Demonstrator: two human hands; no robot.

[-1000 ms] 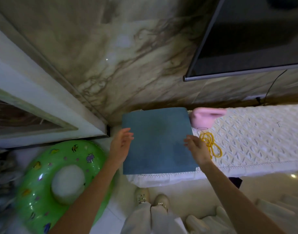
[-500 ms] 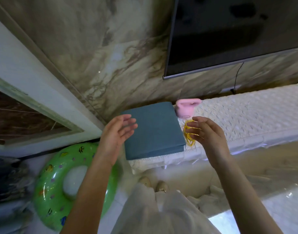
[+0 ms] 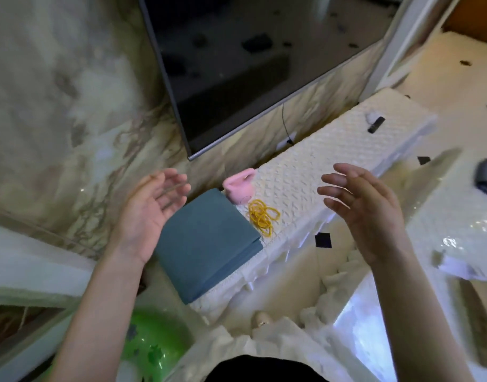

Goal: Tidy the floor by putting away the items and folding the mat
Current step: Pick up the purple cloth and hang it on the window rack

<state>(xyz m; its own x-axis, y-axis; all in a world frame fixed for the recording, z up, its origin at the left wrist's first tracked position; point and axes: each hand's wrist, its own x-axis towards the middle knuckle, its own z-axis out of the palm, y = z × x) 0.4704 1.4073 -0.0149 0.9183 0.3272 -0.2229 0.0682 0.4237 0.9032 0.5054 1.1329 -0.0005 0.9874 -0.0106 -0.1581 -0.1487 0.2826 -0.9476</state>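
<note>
Landmark: folded blue mat on the table.
Above mat: open air, nothing resting on it.
Mat's far corner: pink kettlebell touching or just beside.
Mat's right edge: yellow rubber bands close by.
Further right: bare table top, then a dark remote well apart.
Behind: TV overhanging.

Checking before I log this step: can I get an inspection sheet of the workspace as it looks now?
Surface: white quilted cabinet cover, lace edge hanging over the front.
Job's things: folded blue mat lying on the cover's left end, one corner overhanging.
Clutter: yellow rubber bands and pink kettlebell beside the mat; dark remote farther right; green swim ring on the floor.
Hands: left hand and right hand open, holding nothing.
Cables: thin black cable below the television.
Surroundings: marble wall.
</note>
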